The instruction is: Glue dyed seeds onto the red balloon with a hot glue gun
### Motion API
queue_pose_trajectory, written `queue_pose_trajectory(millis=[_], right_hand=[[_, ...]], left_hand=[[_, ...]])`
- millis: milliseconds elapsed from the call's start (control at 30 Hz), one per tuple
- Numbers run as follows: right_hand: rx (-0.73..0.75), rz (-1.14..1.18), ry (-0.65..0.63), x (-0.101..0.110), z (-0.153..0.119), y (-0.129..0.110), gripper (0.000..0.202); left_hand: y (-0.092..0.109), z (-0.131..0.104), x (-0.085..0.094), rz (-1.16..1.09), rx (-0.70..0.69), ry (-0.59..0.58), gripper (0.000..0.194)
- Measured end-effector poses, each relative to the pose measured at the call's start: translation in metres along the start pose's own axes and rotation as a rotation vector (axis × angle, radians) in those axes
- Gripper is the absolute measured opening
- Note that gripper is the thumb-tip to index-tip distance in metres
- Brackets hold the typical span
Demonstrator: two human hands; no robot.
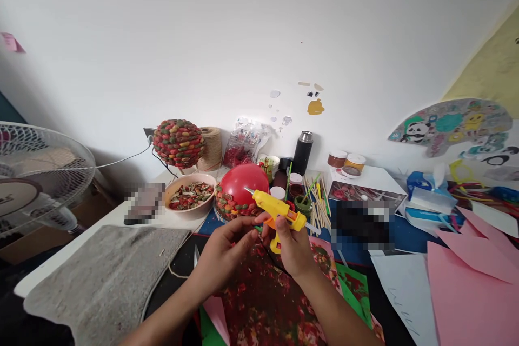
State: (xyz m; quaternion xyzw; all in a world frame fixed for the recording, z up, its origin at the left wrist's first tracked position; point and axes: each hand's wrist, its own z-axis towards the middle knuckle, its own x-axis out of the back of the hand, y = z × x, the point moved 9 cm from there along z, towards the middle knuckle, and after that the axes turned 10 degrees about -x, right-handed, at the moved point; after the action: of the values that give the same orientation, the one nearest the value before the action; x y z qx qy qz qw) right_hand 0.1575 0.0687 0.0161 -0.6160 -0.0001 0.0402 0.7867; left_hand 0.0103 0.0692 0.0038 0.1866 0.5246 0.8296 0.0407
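My right hand (pixel 295 253) is wrapped around the handle of a yellow hot glue gun (pixel 278 208), its nozzle pointing up and to the left. Just left of it, my left hand (pixel 229 251) pinches a small green shell-like piece (pixel 258 228) between thumb and fingers. Behind the hands sits a red balloon (pixel 245 181), its lower part ringed with red, orange and green painted shells (pixel 231 208). A pink bowl (pixel 190 216) of similar loose shells stands to the left. Under my hands lies a paint-stained sheet (pixel 263 297).
A shell-covered ball (pixel 178 143) stands behind the bowl, near a twine spool (pixel 211 148). Paint jars (pixel 278 193), wooden sticks (pixel 322 208) and a black thermos (pixel 303 154) are at the back. A fan (pixel 40 178) and grey cloth (pixel 101 275) are left; pink paper (pixel 474 292) is right.
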Motion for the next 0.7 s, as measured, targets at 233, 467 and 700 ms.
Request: queue_pose_trajectory(millis=[233, 467, 700], right_hand=[[0.029, -0.024, 0.088, 0.008, -0.001, -0.005, 0.071], [-0.028, 0.005, 0.103, 0.010, -0.001, 0.001, 0.074], [-0.025, -0.041, 0.107, 0.008, -0.002, 0.000, 0.075]], left_hand=[[0.015, 0.000, 0.009, 0.133, -0.149, 0.128, 0.039], [0.025, -0.016, 0.007, 0.187, -0.275, 0.146, 0.042], [0.023, -0.023, 0.003, 0.168, -0.259, 0.164, 0.044]])
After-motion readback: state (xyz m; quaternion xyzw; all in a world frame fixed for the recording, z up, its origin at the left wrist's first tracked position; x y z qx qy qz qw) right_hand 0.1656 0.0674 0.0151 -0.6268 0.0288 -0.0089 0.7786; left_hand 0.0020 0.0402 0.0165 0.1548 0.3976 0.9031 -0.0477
